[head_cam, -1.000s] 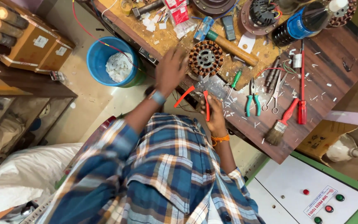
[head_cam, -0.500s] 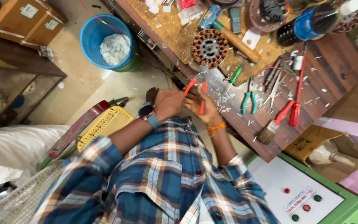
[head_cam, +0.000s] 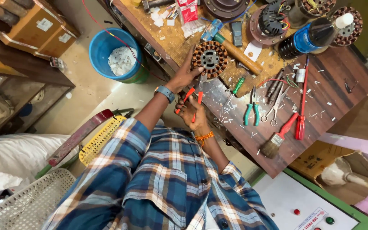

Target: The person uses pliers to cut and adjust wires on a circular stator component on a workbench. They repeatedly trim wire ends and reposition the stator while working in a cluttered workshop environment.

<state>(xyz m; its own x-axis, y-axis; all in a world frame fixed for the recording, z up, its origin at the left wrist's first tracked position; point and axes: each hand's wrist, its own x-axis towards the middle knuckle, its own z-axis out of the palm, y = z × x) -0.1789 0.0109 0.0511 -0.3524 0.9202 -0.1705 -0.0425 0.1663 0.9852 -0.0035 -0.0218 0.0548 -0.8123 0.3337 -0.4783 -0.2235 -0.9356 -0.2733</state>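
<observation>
Stator work at the bench edge, with cutting pliers in hand

The wound motor stator (head_cam: pixel 210 58) stands on the bench (head_cam: pixel 346 81) near its front edge; its copper coils look seated in the slots, though white trimmings litter the wood, so tidying seems unfinished. The left hand (head_cam: pixel 185 76) has its grip spread against the stator's rim, and the right hand (head_cam: pixel 195 114) has its grip closed round red-handled pliers (head_cam: pixel 191 99) just below. Farther out: a red-and-white packet (head_cam: pixel 187 10) at the bench's far edge, a blue-labelled dark bottle (head_cam: pixel 311 37), white square labels on wooden boxes (head_cam: pixel 43 25), and a cardboard carton (head_cam: pixel 320 159) lower right.
</observation>
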